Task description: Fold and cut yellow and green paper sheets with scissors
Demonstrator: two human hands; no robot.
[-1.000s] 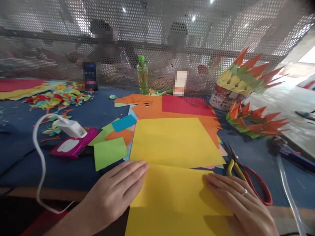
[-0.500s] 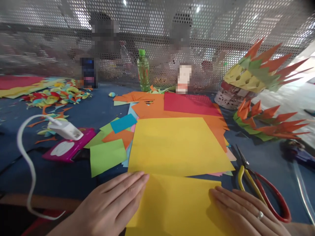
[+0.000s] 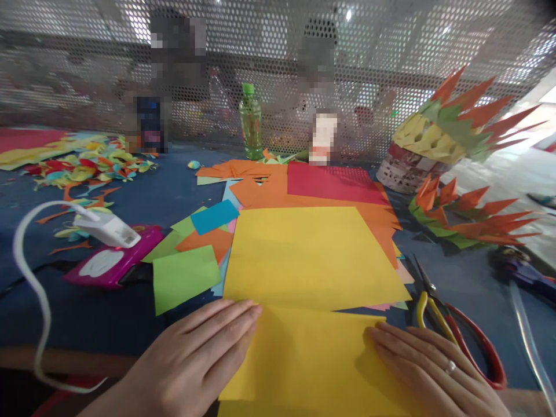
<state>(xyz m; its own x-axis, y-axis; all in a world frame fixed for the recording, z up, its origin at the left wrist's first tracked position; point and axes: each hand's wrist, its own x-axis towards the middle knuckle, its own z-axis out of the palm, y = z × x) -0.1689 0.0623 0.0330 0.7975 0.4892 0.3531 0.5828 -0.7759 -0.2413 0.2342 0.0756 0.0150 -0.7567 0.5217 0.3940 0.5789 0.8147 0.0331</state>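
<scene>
A folded yellow paper sheet (image 3: pixel 308 359) lies at the near edge of the blue table (image 3: pixel 174 197). My left hand (image 3: pixel 195 359) lies flat on its left edge, fingers stretched out and together. My right hand (image 3: pixel 430 370), with a ring on one finger, rests flat on the sheet's right side, fingers extended. Just beyond lies a larger yellow sheet (image 3: pixel 313 255) on top of orange paper (image 3: pixel 260 191) and red paper (image 3: pixel 330 182).
Red-and-yellow-handled scissors (image 3: pixel 456 330) lie right of my right hand. Green paper (image 3: pixel 185 278), a blue scrap (image 3: pixel 215 216), a magenta device (image 3: pixel 113 263) with a white charger (image 3: pixel 106 230) and cable sit left. A spiky paper crown (image 3: pixel 452 139), green bottle (image 3: pixel 251 121) and perforated screen stand behind.
The view has shifted slightly; both hands stay flat on the folded yellow sheet, pressing it in much the same place.
</scene>
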